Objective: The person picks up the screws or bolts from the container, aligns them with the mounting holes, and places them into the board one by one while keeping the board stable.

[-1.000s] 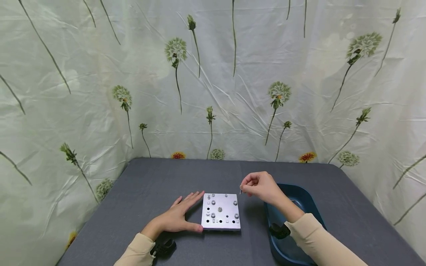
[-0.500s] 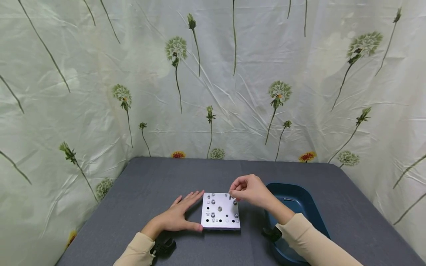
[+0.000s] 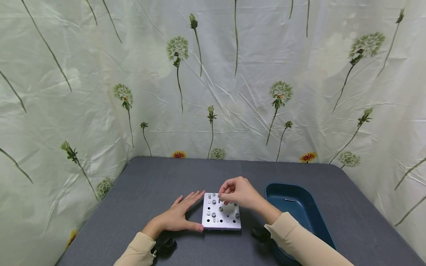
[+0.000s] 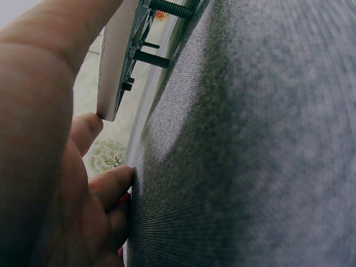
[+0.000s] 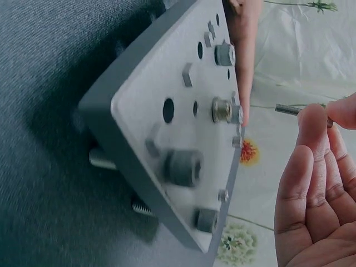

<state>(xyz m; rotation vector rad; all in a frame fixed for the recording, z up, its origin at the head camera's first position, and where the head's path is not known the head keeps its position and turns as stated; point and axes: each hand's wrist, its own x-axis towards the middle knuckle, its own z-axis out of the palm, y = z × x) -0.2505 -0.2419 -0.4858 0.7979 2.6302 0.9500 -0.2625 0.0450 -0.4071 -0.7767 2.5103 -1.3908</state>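
Observation:
A square silver metal plate [image 3: 229, 226] with round holes and several socket-head bolts [image 5: 185, 168] stands over the grey table. My left hand [image 3: 178, 218] lies along its left side with fingers spread straight, thumb at the near corner and index finger at the far one. In the left wrist view, threaded shanks [image 4: 153, 59] stick out from the plate's underside. Above the plate's far part, my right hand [image 3: 242, 194] pinches a small screw [image 5: 287, 109] between thumb and index finger, its threaded end pointing towards the plate. The other right fingers are loosely bent.
A dark blue tray [image 3: 313, 212] stands on the table [image 3: 173, 173] to the right, under my right forearm. One small metal screw [image 3: 289, 200] lies in it. Behind the table hangs a floral curtain [image 3: 229, 111]. Dark wrist cameras [image 3: 164, 246] sit at the cuffs.
My right hand has moved left with the screw, from beside the plate's far right corner to over its far part. The left hand and the plate have stayed put.

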